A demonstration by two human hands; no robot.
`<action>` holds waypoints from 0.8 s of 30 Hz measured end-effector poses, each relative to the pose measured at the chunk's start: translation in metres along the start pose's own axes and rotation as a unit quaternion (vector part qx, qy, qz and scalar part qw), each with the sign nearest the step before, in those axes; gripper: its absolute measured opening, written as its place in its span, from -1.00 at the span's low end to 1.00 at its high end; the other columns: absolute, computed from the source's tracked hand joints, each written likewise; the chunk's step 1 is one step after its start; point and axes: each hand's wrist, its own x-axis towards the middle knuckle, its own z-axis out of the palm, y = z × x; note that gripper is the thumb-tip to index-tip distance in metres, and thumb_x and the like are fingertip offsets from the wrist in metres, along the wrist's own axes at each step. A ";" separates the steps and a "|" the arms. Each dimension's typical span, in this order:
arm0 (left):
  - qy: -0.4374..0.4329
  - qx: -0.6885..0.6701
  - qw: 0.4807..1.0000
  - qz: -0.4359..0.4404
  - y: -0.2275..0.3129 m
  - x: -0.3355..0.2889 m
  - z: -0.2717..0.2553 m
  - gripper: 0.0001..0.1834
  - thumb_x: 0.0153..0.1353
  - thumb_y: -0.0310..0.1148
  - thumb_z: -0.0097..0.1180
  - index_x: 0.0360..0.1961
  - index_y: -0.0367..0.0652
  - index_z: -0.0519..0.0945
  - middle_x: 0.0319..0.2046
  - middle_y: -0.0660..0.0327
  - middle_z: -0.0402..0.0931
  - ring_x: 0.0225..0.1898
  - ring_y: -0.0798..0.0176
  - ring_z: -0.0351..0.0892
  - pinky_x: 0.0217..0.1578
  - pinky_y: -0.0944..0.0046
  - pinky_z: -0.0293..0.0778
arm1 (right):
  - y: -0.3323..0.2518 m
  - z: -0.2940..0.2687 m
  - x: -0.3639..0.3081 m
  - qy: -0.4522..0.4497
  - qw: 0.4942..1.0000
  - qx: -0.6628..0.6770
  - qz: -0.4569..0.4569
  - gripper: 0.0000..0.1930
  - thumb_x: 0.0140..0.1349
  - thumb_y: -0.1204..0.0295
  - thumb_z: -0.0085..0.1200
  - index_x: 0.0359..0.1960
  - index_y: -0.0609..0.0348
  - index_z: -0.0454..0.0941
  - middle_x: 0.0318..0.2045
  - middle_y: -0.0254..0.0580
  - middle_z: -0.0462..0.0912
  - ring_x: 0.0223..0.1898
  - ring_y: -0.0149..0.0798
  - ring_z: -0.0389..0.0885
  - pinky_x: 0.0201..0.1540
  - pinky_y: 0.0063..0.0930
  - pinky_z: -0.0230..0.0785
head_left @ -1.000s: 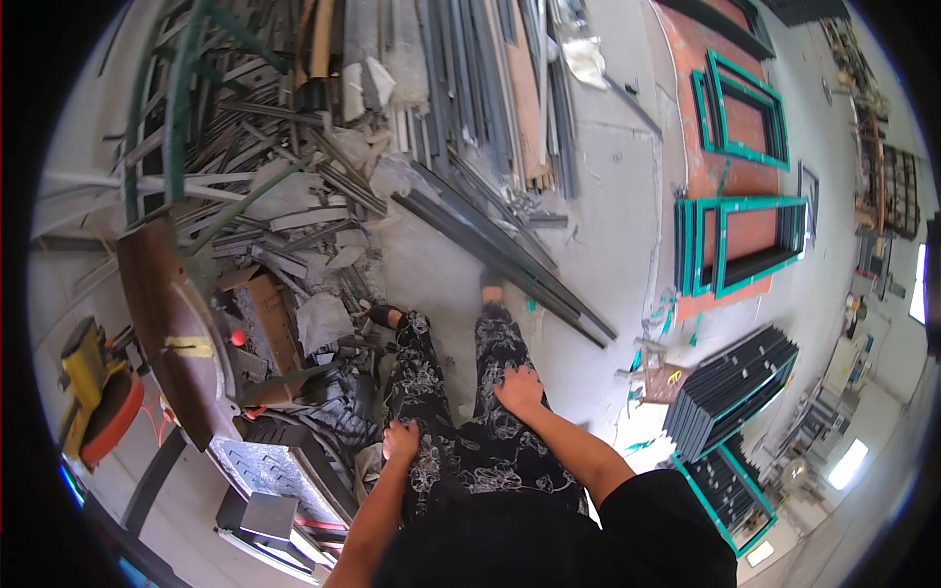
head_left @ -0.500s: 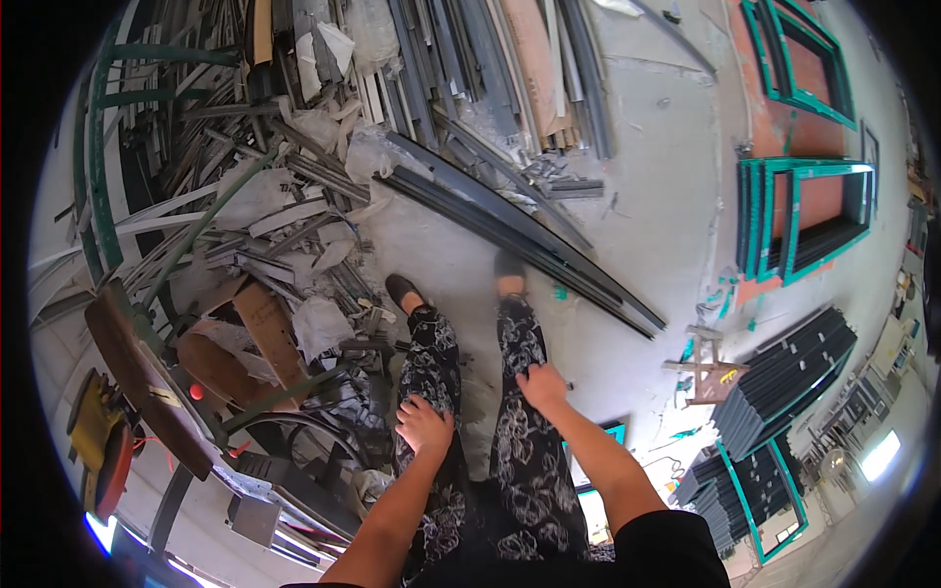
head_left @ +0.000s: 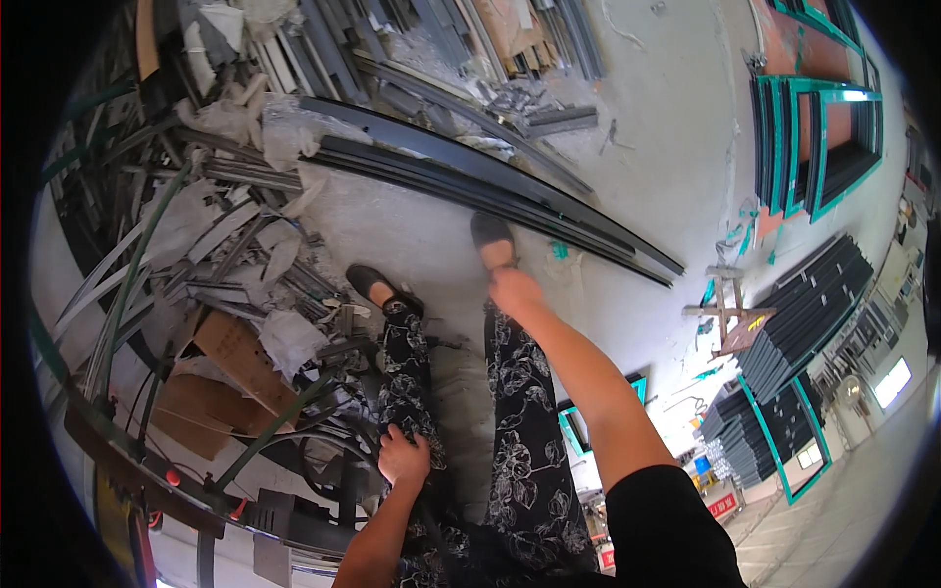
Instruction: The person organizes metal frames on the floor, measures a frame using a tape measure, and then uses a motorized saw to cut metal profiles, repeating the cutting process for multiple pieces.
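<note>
My left hand (head_left: 404, 458) is closed on the black floral trouser leg (head_left: 401, 353), its fingers curled into the cloth around the knee. My right hand (head_left: 514, 291) is stretched down to my right ankle, by the lower end of the other trouser leg. It is slightly blurred, and its fingers are mostly hidden. Just past my right shoe (head_left: 490, 229) lie long dark metal profiles (head_left: 470, 186), slanting across the floor from upper left to lower right. Neither hand touches them.
Offcuts and crumpled plastic (head_left: 291, 338) crowd the left, beside a cardboard box (head_left: 235, 358) and a green metal bar (head_left: 147, 235). More profiles (head_left: 431, 39) lie at the far side. Green-edged frames (head_left: 823, 147), a small wooden stool (head_left: 735, 328) and stacked dark profiles (head_left: 809, 304) stand right.
My right hand has moved from the knee down to the ankle. My left hand has stayed on the left trouser leg. The view has shifted, and the dark profiles appear higher in it.
</note>
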 end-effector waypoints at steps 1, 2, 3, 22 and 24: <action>0.013 0.008 1.000 -0.002 0.002 0.001 0.002 -0.49 0.08 -0.04 0.05 -0.10 -0.23 0.35 -0.24 -0.05 0.48 -0.27 -0.10 0.57 -0.32 -0.01 0.52 | 0.000 0.003 0.010 -0.028 0.999 -0.015 0.028 -0.75 0.11 0.27 0.01 -0.21 0.07 0.56 -0.25 0.00 0.62 -0.14 0.06 0.58 -0.12 -0.08 0.46; 0.027 0.023 0.999 -0.009 0.004 0.002 0.003 -0.50 0.07 -0.05 0.06 -0.12 -0.23 0.35 -0.25 -0.04 0.48 -0.27 -0.09 0.57 -0.32 0.00 0.52 | 0.001 0.006 0.020 -0.047 0.998 -0.022 0.045 -0.80 0.11 0.31 0.03 -0.26 0.05 0.56 -0.25 -0.03 0.63 -0.16 0.06 0.59 -0.14 -0.09 0.47; 0.024 0.018 1.000 -0.003 0.007 0.004 0.004 -0.50 0.07 -0.05 0.06 -0.12 -0.23 0.35 -0.25 -0.04 0.48 -0.27 -0.09 0.57 -0.32 0.00 0.52 | 0.003 0.007 0.031 -0.059 0.996 -0.028 0.058 -0.80 0.11 0.31 0.03 -0.26 0.05 0.56 -0.25 -0.03 0.63 -0.16 0.06 0.59 -0.14 -0.09 0.47; -0.018 -0.051 0.998 -0.022 0.003 0.020 -0.003 -0.38 0.04 -0.08 0.07 0.04 -0.28 0.31 -0.09 -0.14 0.43 -0.12 -0.19 0.49 -0.14 -0.05 0.44 | 0.024 0.031 0.190 0.239 0.931 -0.269 -0.059 -0.84 0.05 0.40 0.03 -0.32 0.06 0.58 -0.41 -0.37 0.47 -0.23 -0.24 0.48 -0.43 -0.37 0.41; -0.020 -0.048 0.998 -0.027 0.003 0.020 -0.001 -0.39 0.05 -0.08 0.06 0.03 -0.28 0.32 -0.10 -0.14 0.42 -0.13 -0.19 0.49 -0.14 -0.05 0.43 | 0.027 0.032 0.188 0.279 0.902 -0.318 -0.086 -0.83 0.04 0.40 0.03 -0.33 0.07 0.59 -0.42 -0.37 0.46 -0.23 -0.23 0.45 -0.38 -0.35 0.37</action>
